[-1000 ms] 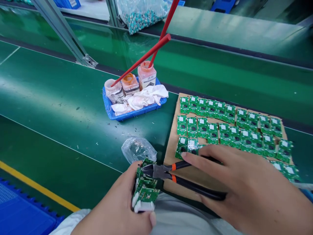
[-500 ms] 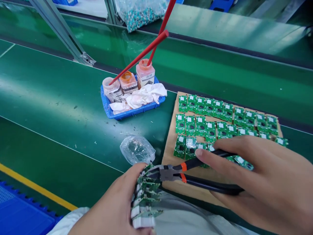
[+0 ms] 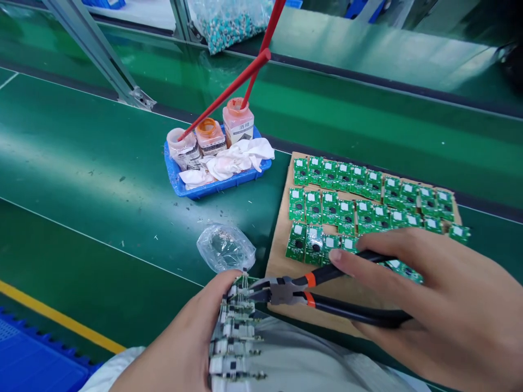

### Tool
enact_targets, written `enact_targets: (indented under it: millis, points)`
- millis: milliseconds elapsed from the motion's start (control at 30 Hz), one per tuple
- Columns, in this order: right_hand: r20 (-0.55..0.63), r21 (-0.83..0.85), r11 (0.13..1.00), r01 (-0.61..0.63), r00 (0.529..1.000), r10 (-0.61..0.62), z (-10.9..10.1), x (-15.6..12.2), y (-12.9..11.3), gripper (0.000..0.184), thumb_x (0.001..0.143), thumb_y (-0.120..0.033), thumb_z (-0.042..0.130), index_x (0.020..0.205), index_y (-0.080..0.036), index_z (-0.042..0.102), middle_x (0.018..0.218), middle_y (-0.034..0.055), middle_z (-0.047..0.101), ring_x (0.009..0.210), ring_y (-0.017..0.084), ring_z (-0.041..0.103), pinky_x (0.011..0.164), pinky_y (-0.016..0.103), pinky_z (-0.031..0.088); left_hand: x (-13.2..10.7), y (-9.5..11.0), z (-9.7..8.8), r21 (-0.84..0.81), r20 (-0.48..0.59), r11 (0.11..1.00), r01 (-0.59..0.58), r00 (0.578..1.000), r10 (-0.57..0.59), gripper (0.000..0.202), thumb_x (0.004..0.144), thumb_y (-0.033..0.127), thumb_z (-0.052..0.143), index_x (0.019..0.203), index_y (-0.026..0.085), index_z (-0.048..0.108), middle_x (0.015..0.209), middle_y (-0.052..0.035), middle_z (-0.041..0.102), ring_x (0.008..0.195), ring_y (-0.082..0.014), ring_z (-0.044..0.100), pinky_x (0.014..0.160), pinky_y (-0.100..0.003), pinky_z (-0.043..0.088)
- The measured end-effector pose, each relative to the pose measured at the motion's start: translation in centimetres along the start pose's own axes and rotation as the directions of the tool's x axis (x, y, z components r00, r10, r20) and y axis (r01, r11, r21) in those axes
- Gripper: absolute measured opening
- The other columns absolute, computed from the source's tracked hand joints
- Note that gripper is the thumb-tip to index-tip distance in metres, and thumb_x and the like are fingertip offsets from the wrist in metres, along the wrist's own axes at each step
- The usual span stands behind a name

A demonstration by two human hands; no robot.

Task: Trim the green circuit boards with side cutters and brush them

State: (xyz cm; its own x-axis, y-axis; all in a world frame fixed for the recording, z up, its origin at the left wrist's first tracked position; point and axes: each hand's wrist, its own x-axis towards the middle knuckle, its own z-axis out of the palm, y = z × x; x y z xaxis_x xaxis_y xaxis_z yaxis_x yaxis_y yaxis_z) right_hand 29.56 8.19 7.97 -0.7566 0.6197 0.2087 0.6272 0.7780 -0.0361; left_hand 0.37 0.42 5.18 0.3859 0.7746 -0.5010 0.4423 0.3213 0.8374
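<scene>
At the bottom centre, my left hand point(image 3: 180, 332) is closed round a stack of small circuit boards point(image 3: 237, 332), their white parts and thin metal leads facing right. My right hand point(image 3: 437, 294) grips a pair of cutting pliers point(image 3: 281, 290) with black handles and orange bands. The plier jaws are parted and lie at the upper boards of the stack, by the leads; whether they touch a lead I cannot make out. Just beyond the stack sits a clear plastic bag point(image 3: 226, 247), opened out, with small bits inside.
Rows of green circuit boards point(image 3: 329, 204) lie on a cardboard sheet point(image 3: 281, 272) at right. A blue tray point(image 3: 216, 188) holds bottles point(image 3: 239, 122), red-handled sticks point(image 3: 229, 92) and white cloths point(image 3: 232, 160). A metal post point(image 3: 93, 54) and a bag of teal-and-white parts point(image 3: 232, 27) stand behind.
The stack in my left hand has tilted, showing more of its lead side, and shifted slightly left. The plier jaws have moved a little relative to it. The whole view has shifted slightly.
</scene>
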Motion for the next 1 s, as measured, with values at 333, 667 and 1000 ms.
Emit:
enact_targets:
  millis: [333, 667, 1000]
  points:
    - [-0.031, -0.055, 0.998, 0.037, 0.999, -0.039, -0.1, 0.2, -0.4, 0.037, 0.078, -0.023, 0.054, 0.115, -0.021, 0.052, 0.096, 0.0118, 0.051, 0.073, 0.026, 0.046, 0.06, 0.039, 0.038, -0.2, -1.7, 0.8, -0.03, -0.074, 0.997, -0.075, 0.995, 0.073, 0.099, 0.059, 0.037, 0.076, 0.144, 0.026, 0.027, 0.147, -0.0145, 0.04, 0.129, -0.0402, 0.042, 0.105, -0.054, 0.038]
    - [-0.069, -0.069, 0.997, 0.03, 0.997, -0.034, 0.2, 1.0, -0.7, 0.031, 0.082, -0.02, 0.049, 0.112, -0.024, 0.052, 0.093, 0.0093, 0.05, 0.069, 0.023, 0.043, 0.059, 0.038, 0.035, 0.6, 0.0, 0.8, -0.163, -0.033, 0.98, -0.115, 0.993, 0.111, 0.092, 0.064, 0.019, 0.07, 0.142, 0.037, 0.023, 0.145, -0.0052, 0.044, 0.126, -0.0305, 0.05, 0.101, -0.041, 0.044]
    - [-0.113, -0.115, 0.993, 0.021, 0.993, -0.034, 0.3, 1.5, -1.2, 0.018, 0.088, -0.02, 0.047, 0.105, -0.025, 0.053, 0.091, 0.0085, 0.05, 0.076, 0.024, 0.047, 0.06, 0.036, 0.032, 0.9, 0.6, 0.7, -0.147, -0.056, 0.988, -0.036, 0.998, 0.028, 0.088, 0.063, 0.019, 0.068, 0.14, 0.027, 0.025, 0.144, -0.0106, 0.043, 0.131, -0.0342, 0.042, 0.107, -0.046, 0.037]
